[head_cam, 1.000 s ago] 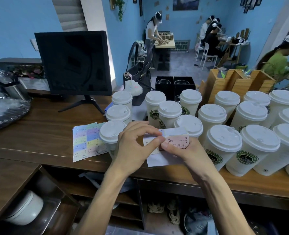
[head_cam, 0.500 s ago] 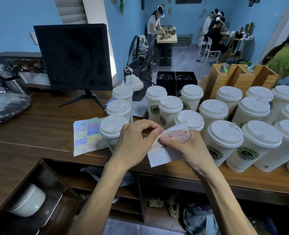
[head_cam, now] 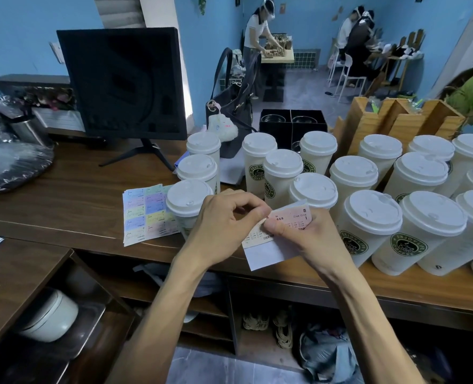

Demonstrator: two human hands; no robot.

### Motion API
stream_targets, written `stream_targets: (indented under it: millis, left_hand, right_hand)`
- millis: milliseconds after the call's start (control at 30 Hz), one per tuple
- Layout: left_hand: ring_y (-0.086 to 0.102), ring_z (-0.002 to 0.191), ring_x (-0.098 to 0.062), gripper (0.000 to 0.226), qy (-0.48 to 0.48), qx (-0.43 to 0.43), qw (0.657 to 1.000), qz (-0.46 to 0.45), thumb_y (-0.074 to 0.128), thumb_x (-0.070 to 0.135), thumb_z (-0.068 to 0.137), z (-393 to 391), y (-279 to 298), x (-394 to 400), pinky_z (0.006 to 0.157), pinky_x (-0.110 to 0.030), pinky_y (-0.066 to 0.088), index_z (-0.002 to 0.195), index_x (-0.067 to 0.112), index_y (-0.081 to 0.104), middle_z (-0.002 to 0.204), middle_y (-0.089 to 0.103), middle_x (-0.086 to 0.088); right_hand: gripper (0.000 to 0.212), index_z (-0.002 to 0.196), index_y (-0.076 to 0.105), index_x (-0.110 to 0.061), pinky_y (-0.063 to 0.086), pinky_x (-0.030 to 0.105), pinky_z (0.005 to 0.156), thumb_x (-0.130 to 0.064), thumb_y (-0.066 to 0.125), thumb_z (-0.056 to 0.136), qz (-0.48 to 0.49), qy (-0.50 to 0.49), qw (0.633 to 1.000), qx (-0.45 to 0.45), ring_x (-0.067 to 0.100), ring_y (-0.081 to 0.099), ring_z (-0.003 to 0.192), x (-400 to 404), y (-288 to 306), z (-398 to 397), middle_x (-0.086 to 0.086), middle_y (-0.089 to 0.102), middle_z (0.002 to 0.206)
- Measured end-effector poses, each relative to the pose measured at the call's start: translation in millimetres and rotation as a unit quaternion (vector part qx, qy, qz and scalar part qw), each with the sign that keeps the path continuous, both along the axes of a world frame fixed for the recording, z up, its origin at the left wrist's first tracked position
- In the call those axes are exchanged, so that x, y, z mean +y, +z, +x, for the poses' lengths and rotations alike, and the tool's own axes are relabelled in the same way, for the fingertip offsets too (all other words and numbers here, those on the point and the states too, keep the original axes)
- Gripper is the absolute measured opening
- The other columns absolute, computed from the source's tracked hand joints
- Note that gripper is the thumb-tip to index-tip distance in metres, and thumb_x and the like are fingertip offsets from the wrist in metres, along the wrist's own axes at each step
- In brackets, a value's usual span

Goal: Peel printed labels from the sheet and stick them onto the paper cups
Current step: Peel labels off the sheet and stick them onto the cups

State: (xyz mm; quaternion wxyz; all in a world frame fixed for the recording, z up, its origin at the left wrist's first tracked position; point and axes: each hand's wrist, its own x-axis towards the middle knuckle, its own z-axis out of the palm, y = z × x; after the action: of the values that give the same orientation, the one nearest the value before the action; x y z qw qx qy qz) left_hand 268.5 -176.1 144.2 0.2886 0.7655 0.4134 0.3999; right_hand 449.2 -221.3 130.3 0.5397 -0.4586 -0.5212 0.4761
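Pink label (head_cam: 288, 221) now peeled further off its white backing strip (head_cam: 266, 254) than half a second ago, strip tilted more steeply and hanging over the counter edge. Pinched at the label's near corner by left hand (head_cam: 224, 225), fingers curled narrow; clamped with the backing by right hand (head_cam: 307, 239), thumb on top. Held just above the brown wooden counter (head_cam: 63, 200), in front of crowded lidded paper cups (head_cam: 368, 225). Reads "888" and "1" on the label; smaller print too fine to tell. Bears "ENJOY LIFE COFFEE" in a green ring on cups. Lying flat left of the nearest cup, pastel label sheet (head_cam: 145, 213). Standing behind, dark monitor (head_cam: 124, 81) and black handbag (head_cam: 234, 117).
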Motion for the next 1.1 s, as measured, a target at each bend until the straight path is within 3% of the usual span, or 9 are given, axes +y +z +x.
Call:
stream_targets:
  millis: [300,467,567,800,1000,1100]
  left_hand:
    - [0.065,0.092,-0.01,0.012,0.004,0.017,1.0,-0.001,0.07,0.026,0.096,-1.0,-4.1,3.1,0.081,-0.037,0.054,0.088,0.029,0.078,0.09,0.073,0.019]
    - [0.064,0.083,-0.007,0.012,0.044,-0.006,0.999,-0.015,0.068,0.029,0.097,0.7,-0.8,0.6,0.068,-0.016,0.046,0.087,0.031,0.075,0.087,0.072,0.017]
    - [0.063,0.084,-0.005,0.014,0.058,-0.013,0.998,-0.014,0.068,0.028,0.097,1.1,2.1,0.1,0.067,-0.012,0.045,0.085,0.035,0.072,0.088,0.071,0.023]
    - [0.064,0.083,-0.011,0.015,0.071,-0.052,0.996,-0.004,0.069,0.027,0.096,1.5,2.8,3.7,0.072,-0.022,0.048,0.085,0.037,0.072,0.087,0.073,0.019]
    - [0.061,0.072,-0.002,0.017,0.077,-0.065,0.995,-0.004,0.071,0.026,0.095,1.7,0.7,4.2,0.066,-0.014,0.045,0.082,0.038,0.072,0.081,0.072,0.019]
    - [0.064,0.078,-0.007,0.014,0.081,-0.065,0.995,0.0,0.07,0.026,0.096,-0.4,0.5,4.3,0.068,-0.016,0.047,0.085,0.035,0.073,0.084,0.072,0.018]
  right_hand:
    - [0.017,0.09,0.078,-0.008,0.058,0.023,0.075,-0.019,0.078,0.077,-0.008,0.022,1.0,0.01,0.013,0.076,0.082,-1.4,-4.4,2.5,0.007,0.081,0.09]
    - [0.014,0.095,0.078,-0.01,0.059,0.025,0.078,-0.016,0.076,0.083,-0.016,0.03,0.999,0.012,0.016,0.077,0.088,-2.9,-6.4,4.9,0.006,0.081,0.096]
    - [0.012,0.099,0.078,-0.009,0.058,0.024,0.077,-0.008,0.075,0.088,-0.029,0.028,0.999,-0.002,0.016,0.077,0.09,-4.3,-9.9,7.1,0.004,0.081,0.097]
    - [0.011,0.1,0.078,-0.008,0.056,0.02,0.074,-0.008,0.075,0.09,-0.049,0.0,0.999,-0.015,0.011,0.076,0.087,-6.6,-22.9,8.4,0.001,0.081,0.096]
    - [0.007,0.098,0.078,-0.01,0.056,0.02,0.074,-0.009,0.075,0.091,-0.072,-0.012,0.997,-0.024,0.01,0.076,0.087,-4.0,-34.3,10.2,0.0,0.081,0.095]
    - [0.006,0.094,0.079,-0.011,0.056,0.02,0.075,-0.009,0.074,0.092,-0.1,-0.013,0.995,-0.014,0.01,0.076,0.087,-2.2,-46.9,11.0,0.001,0.081,0.095]
